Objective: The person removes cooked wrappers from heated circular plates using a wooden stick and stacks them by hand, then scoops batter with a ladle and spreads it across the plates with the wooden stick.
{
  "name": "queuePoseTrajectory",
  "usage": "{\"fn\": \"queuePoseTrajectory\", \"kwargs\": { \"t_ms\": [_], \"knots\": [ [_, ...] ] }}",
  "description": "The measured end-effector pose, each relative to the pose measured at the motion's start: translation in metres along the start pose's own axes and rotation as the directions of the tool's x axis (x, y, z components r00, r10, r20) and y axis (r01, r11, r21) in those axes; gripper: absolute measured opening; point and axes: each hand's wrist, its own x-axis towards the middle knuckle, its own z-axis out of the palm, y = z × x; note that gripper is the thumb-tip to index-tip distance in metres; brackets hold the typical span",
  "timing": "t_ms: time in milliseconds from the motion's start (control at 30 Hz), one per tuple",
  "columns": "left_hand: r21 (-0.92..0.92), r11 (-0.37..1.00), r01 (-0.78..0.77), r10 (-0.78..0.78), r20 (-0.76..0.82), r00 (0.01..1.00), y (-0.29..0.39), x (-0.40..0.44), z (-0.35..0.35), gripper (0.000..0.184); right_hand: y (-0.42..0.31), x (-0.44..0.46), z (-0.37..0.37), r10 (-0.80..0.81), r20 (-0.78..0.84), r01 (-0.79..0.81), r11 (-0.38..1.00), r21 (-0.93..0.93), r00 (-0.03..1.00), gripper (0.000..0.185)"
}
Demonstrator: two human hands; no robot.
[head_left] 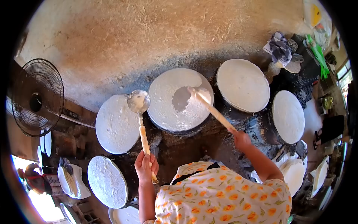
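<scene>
My left hand is wrapped round the pale handle of a ladle. Its round bowl, smeared with white, is raised near the border between two round vessels. My right hand grips the end of a wooden stick, whose far end meets the white contents of the middle vessel. Around that end a greyer patch shows in the white layer. What form the stick's tip has is hard to see. To the left stands another white-filled vessel, to the right a third one.
More round white-filled vessels stand at the lower left and far right. A black fan is at the left. A stained wall rises behind. Crumpled cloth and a green bag lie upper right.
</scene>
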Motion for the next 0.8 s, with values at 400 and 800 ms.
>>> {"fn": "queuePoseTrajectory", "kwargs": {
  "t_ms": [400,800],
  "knots": [
    [0.004,0.999,-0.034,0.034,-0.094,0.995,0.003,-0.012,0.01,0.024,-0.049,0.136,-0.035,-0.12,-0.294,0.24,0.876,0.418,0.948,0.046],
    [0.03,1.0,-0.006,0.006,0.004,1.0,0.009,-0.009,0.018,0.029,-0.044,0.106,-0.046,0.081,0.006,-0.07,0.83,0.553,0.997,0.061]
  ]
}}
